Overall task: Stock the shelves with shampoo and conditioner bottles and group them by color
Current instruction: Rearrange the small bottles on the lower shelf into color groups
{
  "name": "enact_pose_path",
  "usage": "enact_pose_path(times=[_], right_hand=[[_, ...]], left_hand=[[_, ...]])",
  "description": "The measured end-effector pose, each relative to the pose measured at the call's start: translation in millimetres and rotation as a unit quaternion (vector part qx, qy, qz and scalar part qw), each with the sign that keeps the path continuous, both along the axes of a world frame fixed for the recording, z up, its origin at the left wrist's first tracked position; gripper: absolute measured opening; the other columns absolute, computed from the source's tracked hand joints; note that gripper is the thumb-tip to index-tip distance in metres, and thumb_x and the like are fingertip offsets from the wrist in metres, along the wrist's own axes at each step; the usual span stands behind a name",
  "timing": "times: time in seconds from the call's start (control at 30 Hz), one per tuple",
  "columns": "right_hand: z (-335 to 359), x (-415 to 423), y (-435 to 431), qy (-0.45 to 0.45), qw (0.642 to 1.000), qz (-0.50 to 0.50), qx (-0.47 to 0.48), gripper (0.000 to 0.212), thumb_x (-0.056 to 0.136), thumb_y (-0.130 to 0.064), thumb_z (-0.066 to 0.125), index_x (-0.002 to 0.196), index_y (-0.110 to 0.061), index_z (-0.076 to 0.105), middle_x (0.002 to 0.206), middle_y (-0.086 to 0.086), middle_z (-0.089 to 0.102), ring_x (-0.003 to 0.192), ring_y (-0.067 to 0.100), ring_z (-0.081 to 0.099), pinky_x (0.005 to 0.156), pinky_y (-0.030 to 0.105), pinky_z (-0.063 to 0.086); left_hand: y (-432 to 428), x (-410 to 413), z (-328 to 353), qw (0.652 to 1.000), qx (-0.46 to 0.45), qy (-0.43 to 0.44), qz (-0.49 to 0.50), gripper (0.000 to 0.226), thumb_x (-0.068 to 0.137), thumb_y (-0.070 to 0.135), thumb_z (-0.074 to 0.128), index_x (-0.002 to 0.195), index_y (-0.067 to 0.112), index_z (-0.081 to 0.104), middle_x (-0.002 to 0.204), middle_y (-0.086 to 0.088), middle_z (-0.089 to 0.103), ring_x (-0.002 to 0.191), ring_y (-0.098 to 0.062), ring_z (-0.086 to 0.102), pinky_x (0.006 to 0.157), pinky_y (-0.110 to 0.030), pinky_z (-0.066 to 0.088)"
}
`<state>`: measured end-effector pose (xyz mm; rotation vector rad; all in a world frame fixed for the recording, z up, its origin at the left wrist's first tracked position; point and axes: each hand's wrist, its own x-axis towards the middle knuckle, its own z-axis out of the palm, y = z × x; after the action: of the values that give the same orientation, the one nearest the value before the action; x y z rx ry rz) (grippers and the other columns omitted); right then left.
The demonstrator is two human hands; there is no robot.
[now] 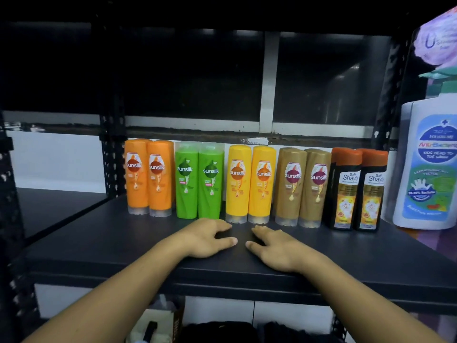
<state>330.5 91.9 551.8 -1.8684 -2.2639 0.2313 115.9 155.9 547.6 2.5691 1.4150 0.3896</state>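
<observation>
A row of bottles stands upright along the back of the black shelf (99, 243), paired by colour. From left: two orange bottles (148, 179), two green bottles (199, 181), two yellow bottles (249, 184), two gold-brown bottles (301, 189) and two black bottles with orange caps (356, 191). My left hand (207, 237) rests palm down on the shelf just in front of the green and yellow bottles, fingers relaxed. My right hand (274, 246) lies flat beside it, below the yellow bottles. Neither hand holds anything.
A large white pump bottle with a blue label (430, 164) stands at the right end of the shelf, with a purple packet (437, 35) above it. Black perforated uprights (112, 154) frame the shelf. Dark items and a carton (158, 325) sit below.
</observation>
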Motion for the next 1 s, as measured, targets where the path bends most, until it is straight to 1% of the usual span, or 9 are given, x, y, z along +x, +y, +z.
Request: enact_pose_path(times=[0.1,0.23,0.3,0.37,0.47,0.6,0.73,0.87,1.0], right_hand=[[-2,-1,1,-0.015,1.0,-0.005,-0.01,0.065,0.105,-0.054,0.032,0.16,-0.022,0.025,0.169,-0.003,0.015,0.155,0.021,0.013,0.126,0.04,0.008],[-5,-2,4,-0.011,1.0,-0.01,-0.01,0.065,0.105,-0.055,0.031,0.16,-0.023,0.024,0.168,-0.002,0.016,0.155,0.019,0.013,0.127,0.041,0.006],[-5,-1,3,0.0,1.0,-0.009,-0.011,0.065,0.104,-0.056,0.034,0.16,-0.023,0.026,0.168,-0.001,0.019,0.154,0.02,0.017,0.126,0.039,0.01],[-3,1,1,0.042,0.999,-0.009,-0.001,0.065,0.101,-0.055,0.044,0.157,-0.025,0.03,0.164,-0.001,0.031,0.15,0.021,0.029,0.121,0.036,0.024],[5,2,6,0.144,0.985,-0.024,0.093,0.066,0.096,-0.049,0.06,0.153,-0.024,0.036,0.151,-0.005,0.046,0.141,0.02,0.043,0.11,0.031,0.037],[23,0,27,0.261,0.933,-0.051,0.242,0.056,0.092,-0.038,0.07,0.141,-0.027,0.046,0.133,-0.005,0.061,0.123,0.018,0.058,0.101,0.037,0.049],[29,-9,41,0.363,0.9,-0.096,0.221,0.063,0.092,-0.025,0.072,0.143,-0.017,0.036,0.135,0.001,0.059,0.125,0.023,0.057,0.095,0.03,0.043],[20,-12,61,0.337,0.907,-0.134,0.211,0.063,0.091,-0.017,0.071,0.142,-0.014,0.033,0.138,0.011,0.057,0.124,0.033,0.057,0.097,0.038,0.045],[15,-11,71,0.288,0.914,-0.158,0.239,0.073,0.091,-0.018,0.069,0.148,-0.016,0.023,0.134,0.012,0.06,0.118,0.035,0.06,0.095,0.043,0.048]], left_hand=[[0,1,-2,0.999,-0.021,0.034,0.002,0.07,0.1,0.067,0.044,0.158,0.029,0.039,0.168,0.01,0.026,0.154,-0.015,0.025,0.126,-0.034,0.02],[-1,3,-3,0.999,-0.022,0.045,0.003,0.069,0.101,0.065,0.041,0.16,0.029,0.035,0.169,0.008,0.023,0.156,-0.016,0.021,0.126,-0.033,0.017],[0,2,-3,1.0,-0.017,0.025,0.006,0.068,0.1,0.065,0.046,0.156,0.028,0.043,0.166,0.009,0.033,0.153,-0.016,0.03,0.124,-0.033,0.024],[0,1,-1,1.0,0.015,-0.021,0.013,0.06,0.098,0.061,0.053,0.147,0.026,0.056,0.154,0.008,0.051,0.142,-0.016,0.046,0.117,-0.034,0.037],[1,10,9,0.986,0.097,-0.133,0.041,0.051,0.099,0.052,0.059,0.139,0.022,0.062,0.14,0.003,0.064,0.128,-0.018,0.058,0.103,-0.034,0.049],[8,33,28,0.958,0.172,-0.217,0.077,0.059,0.097,0.045,0.063,0.149,0.023,0.046,0.137,0.001,0.063,0.122,-0.024,0.061,0.098,-0.037,0.051],[18,54,34,0.943,0.186,-0.261,0.084,0.074,0.095,0.034,0.066,0.156,0.022,0.027,0.13,-0.005,0.065,0.114,-0.03,0.064,0.091,-0.039,0.052],[31,63,25,0.942,0.181,-0.26,0.112,0.098,0.091,0.033,0.065,0.161,0.027,-0.004,0.124,-0.007,0.065,0.104,-0.032,0.067,0.086,-0.044,0.056],[37,64,16,0.953,0.162,-0.224,0.121,0.109,0.091,0.033,0.065,0.16,0.024,-0.018,0.13,-0.01,0.062,0.11,-0.034,0.064,0.09,-0.044,0.053]])
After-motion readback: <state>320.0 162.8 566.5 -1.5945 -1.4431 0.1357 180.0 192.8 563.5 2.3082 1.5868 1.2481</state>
